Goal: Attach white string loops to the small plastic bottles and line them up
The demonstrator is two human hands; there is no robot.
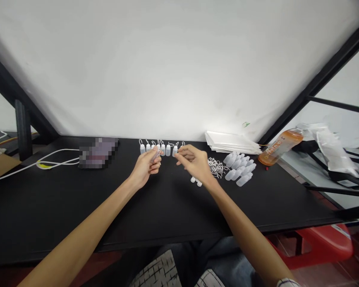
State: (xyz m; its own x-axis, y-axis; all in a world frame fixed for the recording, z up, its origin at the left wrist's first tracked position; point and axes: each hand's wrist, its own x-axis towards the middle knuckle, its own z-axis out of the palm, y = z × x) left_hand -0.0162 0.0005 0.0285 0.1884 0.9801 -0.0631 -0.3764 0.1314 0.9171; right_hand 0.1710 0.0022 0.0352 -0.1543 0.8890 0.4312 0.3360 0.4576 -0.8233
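My left hand (148, 165) is closed, thumb pressed over the fingers, around a small whitish bottle mostly hidden by them. To its right, my right hand (194, 159) pinches thumb and fingertips together; whatever may be between them is too small to make out. Behind both hands stands a row of small white bottles (168, 150) with cord loops on top, partly covered by the fingers. Small white caps (199, 183) lie under my right wrist. Beside that wrist is a tangled heap of white cords (217, 168), then a group of translucent bottles (239, 171) lying down.
A stack of white sheets or bags (233, 142) lies at the back right, near an orange drink bottle (281, 146). On the black table (122, 223), a blurred-out device (98, 153) with a white cable (60, 153) sits left. A red stool (326, 245) stands below right.
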